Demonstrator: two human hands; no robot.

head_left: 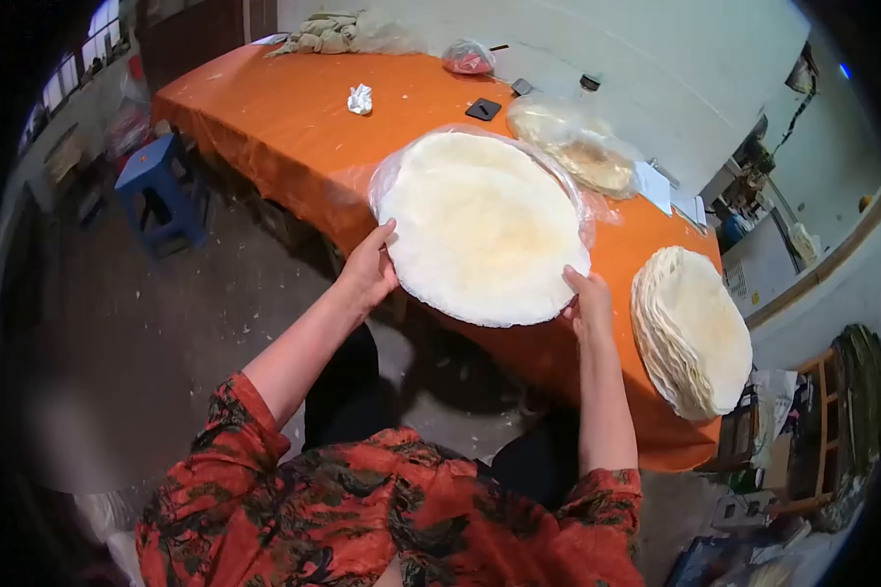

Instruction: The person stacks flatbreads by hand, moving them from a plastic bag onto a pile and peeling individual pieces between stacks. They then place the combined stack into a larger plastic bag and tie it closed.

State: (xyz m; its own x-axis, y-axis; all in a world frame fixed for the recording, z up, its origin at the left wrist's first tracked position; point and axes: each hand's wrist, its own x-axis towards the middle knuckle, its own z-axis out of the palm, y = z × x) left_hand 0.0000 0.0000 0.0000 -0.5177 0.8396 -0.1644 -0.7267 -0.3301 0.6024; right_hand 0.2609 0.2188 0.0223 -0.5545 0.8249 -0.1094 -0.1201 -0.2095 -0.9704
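Large round flatbread (480, 230), pale, thin-edged, lay face up at the near edge of the orange-covered table (255, 108), its near rim out past the edge, clear plastic bag (386, 181) showing round its far and left sides. Left hand (367, 269) had the left rim, right hand (589, 298) the near right rim; both grips narrow, thumb on top, fingers mostly hidden, so couldn't tell how far under they reached. Couldn't tell either whether it was one sheet or several. Judging by looks: light if single, heavier if layered, soft and floppy, likely to sag in the middle or tear at the rim if pinched hard or pulled. Surface looked dry and floury, so a bit slippery against skin or plastic. Best hold: opposite sides, fingers spread well underneath, thumbs only resting on top, both sides kept level. Stack of flatbreads (700, 338) stood apart to the right, edges wavy and uneven; second plastic bag (578, 147) lay just beyond the held round, near the wall.
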